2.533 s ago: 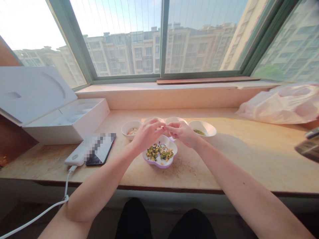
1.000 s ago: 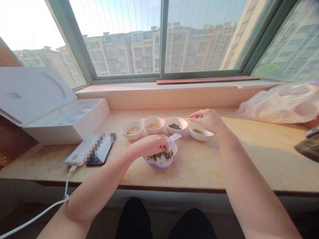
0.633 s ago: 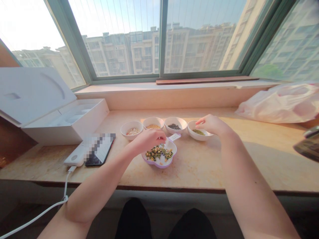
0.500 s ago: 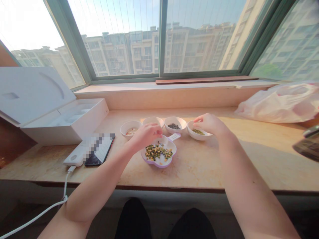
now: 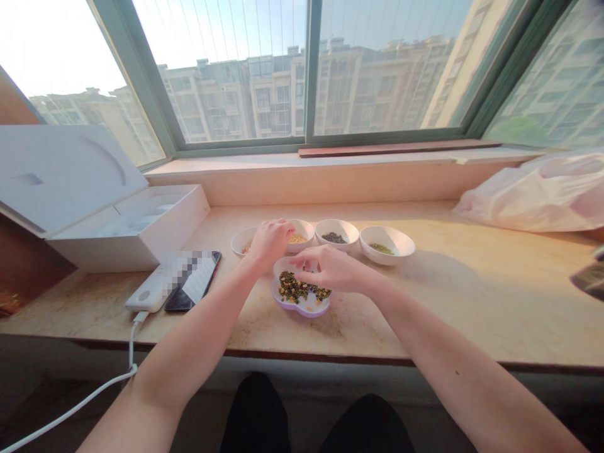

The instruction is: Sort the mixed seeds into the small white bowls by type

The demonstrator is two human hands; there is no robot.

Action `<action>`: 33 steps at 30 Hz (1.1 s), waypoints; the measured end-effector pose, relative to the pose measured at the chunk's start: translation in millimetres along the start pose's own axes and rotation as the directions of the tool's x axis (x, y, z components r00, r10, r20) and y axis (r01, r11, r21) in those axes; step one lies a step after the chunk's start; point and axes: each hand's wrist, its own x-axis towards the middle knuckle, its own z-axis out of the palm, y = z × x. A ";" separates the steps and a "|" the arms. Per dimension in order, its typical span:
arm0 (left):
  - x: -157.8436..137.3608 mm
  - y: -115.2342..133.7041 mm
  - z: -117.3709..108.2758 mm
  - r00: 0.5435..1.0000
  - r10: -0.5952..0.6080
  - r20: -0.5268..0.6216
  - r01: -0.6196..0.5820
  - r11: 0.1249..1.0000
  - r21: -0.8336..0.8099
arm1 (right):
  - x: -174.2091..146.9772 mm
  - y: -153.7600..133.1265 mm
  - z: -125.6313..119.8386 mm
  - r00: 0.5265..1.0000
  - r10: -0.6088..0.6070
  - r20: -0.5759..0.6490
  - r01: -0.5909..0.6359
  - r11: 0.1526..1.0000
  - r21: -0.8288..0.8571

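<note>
A purple-rimmed, lobed dish (image 5: pixel 302 309) holds mixed green, dark and yellow beans (image 5: pixel 293 288). My right hand (image 5: pixel 330 267) is over its right side, thumb and fingers apart above the beans. Past the dish, my left hand (image 5: pixel 271 244) hangs at the near-left edge of a white bowl of yellow beans (image 5: pixel 297 240), its fingers curled together; whatever they hold is hidden. A white bowl with pale pinkish contents (image 5: pixel 240 240) is partly behind this hand. Farther right stand a bowl of black beans (image 5: pixel 336 238) and a bowl of green beans (image 5: pixel 381 249).
On the left lie a phone (image 5: pixel 195 283), a white power bank (image 5: pixel 146 292) with its cable (image 5: pixel 131 340), and an open white box (image 5: pixel 141 239). A plastic bag (image 5: pixel 538 195) sits at the right, below the window. The table's front edge runs close to my knees.
My right hand has moved left from the green bean bowl to above the lobed dish, its fingers parting. My left hand has shifted from the dish up and left to the yellow bean bowl.
</note>
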 end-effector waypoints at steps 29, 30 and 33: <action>1.8 10.5 0.7 0.997 -0.052 0.052 0.049 0.997 0.058 | 22.2 -2.8 27.2 0.995 0.000 0.099 0.019 0.982 -0.188; 1.3 10.5 -0.1 0.997 -0.057 0.047 0.055 0.997 0.054 | 21.7 -2.9 26.0 0.995 0.005 0.096 0.012 0.985 -0.171; -0.2 10.1 -1.9 0.997 -0.069 0.037 0.067 0.997 0.044 | 20.2 -0.7 23.8 0.995 0.022 0.099 -0.010 0.993 -0.119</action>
